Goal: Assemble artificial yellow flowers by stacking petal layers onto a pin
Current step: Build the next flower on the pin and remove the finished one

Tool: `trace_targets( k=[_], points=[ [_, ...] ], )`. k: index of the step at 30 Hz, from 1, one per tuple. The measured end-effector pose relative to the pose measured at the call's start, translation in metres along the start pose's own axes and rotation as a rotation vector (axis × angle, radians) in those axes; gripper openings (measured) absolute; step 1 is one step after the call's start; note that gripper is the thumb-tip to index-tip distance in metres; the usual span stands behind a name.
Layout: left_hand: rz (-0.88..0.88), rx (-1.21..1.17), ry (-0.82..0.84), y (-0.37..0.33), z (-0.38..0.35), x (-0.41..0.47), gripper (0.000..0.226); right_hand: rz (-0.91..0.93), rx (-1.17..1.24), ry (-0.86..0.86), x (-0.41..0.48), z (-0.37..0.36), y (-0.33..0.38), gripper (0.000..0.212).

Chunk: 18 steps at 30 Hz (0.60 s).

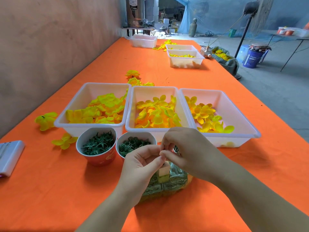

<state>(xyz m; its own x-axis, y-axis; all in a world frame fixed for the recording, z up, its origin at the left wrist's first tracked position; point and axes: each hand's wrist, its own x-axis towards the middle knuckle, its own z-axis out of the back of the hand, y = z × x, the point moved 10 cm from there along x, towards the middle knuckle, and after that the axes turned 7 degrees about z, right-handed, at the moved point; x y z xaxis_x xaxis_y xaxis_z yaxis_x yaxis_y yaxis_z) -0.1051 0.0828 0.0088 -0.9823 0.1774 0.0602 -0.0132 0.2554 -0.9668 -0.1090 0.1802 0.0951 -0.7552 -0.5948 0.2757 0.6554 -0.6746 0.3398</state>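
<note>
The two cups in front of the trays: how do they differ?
The left cup holds dark green spiky pieces; the right cup holds paler green ring pieces. The left cup shows whole, red outside; the right cup is partly hidden behind the left hand. Both have white insides and stand upright on the orange cloth.

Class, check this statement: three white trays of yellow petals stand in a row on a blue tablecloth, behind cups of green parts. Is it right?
No. The head view shows an orange tablecloth, not a blue one. The trays and cups are as stated.
</note>
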Motion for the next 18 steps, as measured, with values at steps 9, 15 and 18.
trace_targets(
  k=[9, 15, 18],
  points=[
    [-0.101, 0.046, -0.012, -0.015, 0.005, 0.0, 0.011, -0.069, 0.32, -0.224, -0.017, -0.019, -0.025, 0.031],
    [-0.114, 0.091, -0.056, -0.014, 0.003, 0.006, 0.012, -0.133, 0.531, -0.047, -0.013, -0.029, -0.031, 0.035],
    [-0.114, 0.134, -0.044, -0.01, 0.005, 0.007, 0.01, -0.207, 0.727, 0.085, -0.017, -0.028, -0.044, 0.02]
  ],
)
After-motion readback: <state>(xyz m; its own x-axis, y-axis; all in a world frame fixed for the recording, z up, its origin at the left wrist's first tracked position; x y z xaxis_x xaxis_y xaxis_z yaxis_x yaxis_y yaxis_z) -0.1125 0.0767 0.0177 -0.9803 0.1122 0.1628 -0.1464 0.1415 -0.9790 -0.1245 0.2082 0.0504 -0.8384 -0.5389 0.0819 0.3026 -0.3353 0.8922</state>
